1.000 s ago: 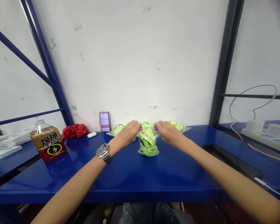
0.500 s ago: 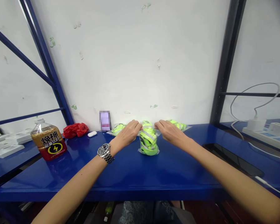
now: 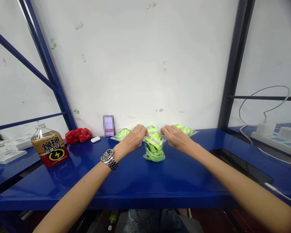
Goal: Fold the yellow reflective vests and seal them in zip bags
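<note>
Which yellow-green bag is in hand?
The front middle bag: its top edge is held at either end by the left hand and right hand. The other bags sit farther back, near the wall.

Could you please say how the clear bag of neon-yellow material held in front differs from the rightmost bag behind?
The left hand and right hand hold the clear plastic front bag upright; the clear rightmost bag lies low behind. The front bag shows mostly unobscured; the right hand partly hides the rightmost bag. Both contain striped neon-yellow material.
</note>
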Available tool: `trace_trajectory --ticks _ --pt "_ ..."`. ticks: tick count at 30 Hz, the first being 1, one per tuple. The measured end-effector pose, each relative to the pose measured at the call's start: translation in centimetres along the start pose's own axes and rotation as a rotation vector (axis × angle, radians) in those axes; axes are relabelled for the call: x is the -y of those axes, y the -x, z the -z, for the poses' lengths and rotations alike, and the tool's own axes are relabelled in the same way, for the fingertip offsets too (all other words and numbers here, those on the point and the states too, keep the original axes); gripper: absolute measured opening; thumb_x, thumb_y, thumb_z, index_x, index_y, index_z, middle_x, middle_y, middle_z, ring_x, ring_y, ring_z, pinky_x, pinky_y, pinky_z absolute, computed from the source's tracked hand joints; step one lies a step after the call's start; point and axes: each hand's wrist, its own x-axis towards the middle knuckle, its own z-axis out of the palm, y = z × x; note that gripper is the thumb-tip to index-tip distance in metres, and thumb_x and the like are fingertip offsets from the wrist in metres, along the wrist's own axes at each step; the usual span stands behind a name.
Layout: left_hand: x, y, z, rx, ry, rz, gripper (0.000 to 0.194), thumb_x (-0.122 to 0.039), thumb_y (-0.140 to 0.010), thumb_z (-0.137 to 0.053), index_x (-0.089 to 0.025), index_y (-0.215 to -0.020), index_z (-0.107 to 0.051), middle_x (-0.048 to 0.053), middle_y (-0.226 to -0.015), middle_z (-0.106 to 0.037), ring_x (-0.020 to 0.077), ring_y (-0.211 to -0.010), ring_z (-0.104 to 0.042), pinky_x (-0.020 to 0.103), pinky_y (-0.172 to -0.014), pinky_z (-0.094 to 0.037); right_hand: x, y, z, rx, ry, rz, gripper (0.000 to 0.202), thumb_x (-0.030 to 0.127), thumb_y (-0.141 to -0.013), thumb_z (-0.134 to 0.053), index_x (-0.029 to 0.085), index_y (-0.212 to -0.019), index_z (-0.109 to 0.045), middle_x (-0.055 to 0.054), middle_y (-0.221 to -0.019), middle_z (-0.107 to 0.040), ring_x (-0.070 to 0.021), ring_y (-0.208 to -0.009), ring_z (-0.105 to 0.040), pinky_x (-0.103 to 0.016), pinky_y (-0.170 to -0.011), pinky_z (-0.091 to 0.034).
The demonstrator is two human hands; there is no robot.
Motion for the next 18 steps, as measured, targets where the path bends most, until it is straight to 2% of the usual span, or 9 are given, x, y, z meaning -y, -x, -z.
trace_trajectory --ticks 7,12,15,18 --pt "-0.4 0.0 0.4 0.035 0.153 0.071 0.015 -0.004 -0.088 -0.034 -0.018 -0.087 -0.039 0.006 -0.089 -0.048 0.0163 -0.08 -0.046 0.029 -0.068 -0.042 0.3 -0.2 0.1 0.006 -0.033 0.02 0.026 -0.006 -0.078 -0.036 0.015 -0.077 -0.05 -0.007 -0.071 -0.053 -0.0169 -0.058 -0.035 -0.03 -0.058 -0.025" --pt "-0.9 -0.3 1.2 0.106 0.124 0.123 0.022 0.001 -0.075 -0.041 -0.019 -0.085 -0.039 0.005 -0.086 -0.048 0.0172 -0.077 -0.045 0.028 -0.063 -0.039 0.3 -0.6 0.8 0.005 -0.083 0.006 0.019 0.003 -0.086 -0.039 0.015 -0.078 -0.051 -0.005 -0.069 -0.053 -0.0155 -0.056 -0.033 -0.03 -0.06 -0.026" --pt "-1.0 -0.7 1.8 0.114 0.14 0.153 0.015 -0.004 -0.081 -0.041 -0.019 -0.083 -0.041 0.005 -0.083 -0.049 0.0176 -0.077 -0.046 0.029 -0.063 -0.038 0.3 -0.6 1.3 0.018 -0.149 -0.006 0.018 0.01 -0.091 -0.039 0.015 -0.08 -0.052 -0.005 -0.071 -0.054 -0.0151 -0.058 -0.035 -0.03 -0.061 -0.027" --pt "-1.1 -1.1 2.5 0.12 0.214 0.144 0.007 -0.017 -0.092 -0.04 -0.018 -0.089 -0.045 0.004 -0.084 -0.052 0.0175 -0.079 -0.048 0.03 -0.068 -0.04 0.2 -0.4 1.5 0.019 -0.27 -0.053 0.016 0.015 -0.094 -0.039 0.015 -0.085 -0.052 -0.006 -0.075 -0.055 -0.0153 -0.061 -0.04 -0.029 -0.062 -0.029"
